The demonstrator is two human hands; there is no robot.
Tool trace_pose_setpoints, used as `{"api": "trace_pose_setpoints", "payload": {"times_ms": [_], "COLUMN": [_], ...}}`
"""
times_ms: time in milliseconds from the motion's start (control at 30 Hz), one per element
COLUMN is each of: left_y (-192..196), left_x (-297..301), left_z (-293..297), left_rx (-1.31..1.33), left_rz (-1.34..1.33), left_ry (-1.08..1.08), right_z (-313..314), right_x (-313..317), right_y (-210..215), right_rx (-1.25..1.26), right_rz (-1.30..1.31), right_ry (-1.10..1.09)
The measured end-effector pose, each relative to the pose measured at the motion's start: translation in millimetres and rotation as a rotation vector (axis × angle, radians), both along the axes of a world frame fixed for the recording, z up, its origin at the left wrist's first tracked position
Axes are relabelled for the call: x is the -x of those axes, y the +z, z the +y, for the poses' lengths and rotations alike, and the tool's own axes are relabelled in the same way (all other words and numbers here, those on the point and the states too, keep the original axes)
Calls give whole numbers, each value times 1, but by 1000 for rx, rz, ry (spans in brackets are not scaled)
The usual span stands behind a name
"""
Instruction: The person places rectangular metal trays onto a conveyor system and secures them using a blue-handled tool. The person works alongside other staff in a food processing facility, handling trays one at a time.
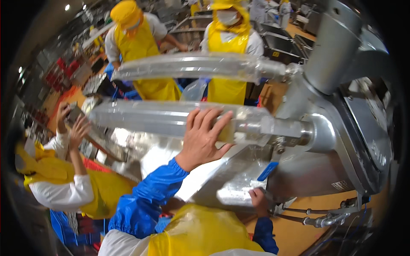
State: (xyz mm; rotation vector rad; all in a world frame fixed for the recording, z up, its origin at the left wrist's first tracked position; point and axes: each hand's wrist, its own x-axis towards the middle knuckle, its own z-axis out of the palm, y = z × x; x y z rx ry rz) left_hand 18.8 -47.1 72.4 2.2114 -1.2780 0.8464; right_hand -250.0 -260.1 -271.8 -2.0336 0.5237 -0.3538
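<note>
The left hand (204, 135) lies unclenched, fingers spread over the near clear tube (141, 120), which runs from its 9 o'clock to a steel fitting (290, 129) at 3 o'clock. At 5 o'clock the right hand (259, 201) curls near a blue lever handle (267, 171), its hold impossible to tell. A second clear tube (183, 66) lies at 12 o'clock

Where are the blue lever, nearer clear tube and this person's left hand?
Blue lever (267, 171): head view, mid-length.
Nearer clear tube (164, 120): head view, wall's middle stretch.
Left hand (202, 139): head view, back of hand.
</note>
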Motion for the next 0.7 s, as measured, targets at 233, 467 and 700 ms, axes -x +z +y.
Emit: {"api": "trace_pose_setpoints", "payload": {"times_ms": [233, 467, 700], "left_y": [-99, -176, -166], "left_x": [77, 184, 250], "left_z": [77, 170, 193], "left_rx": [-152, -37, 400], "left_rz": [460, 1220, 1268], "left_ry": [-363, 101, 609], "right_z": [62, 163, 253], "right_x": [-98, -194, -218], "right_y": [-13, -24, -80], "right_rx": [4, 6, 408], "right_rz": [70, 239, 152], "right_ry": [530, 759, 814]}}
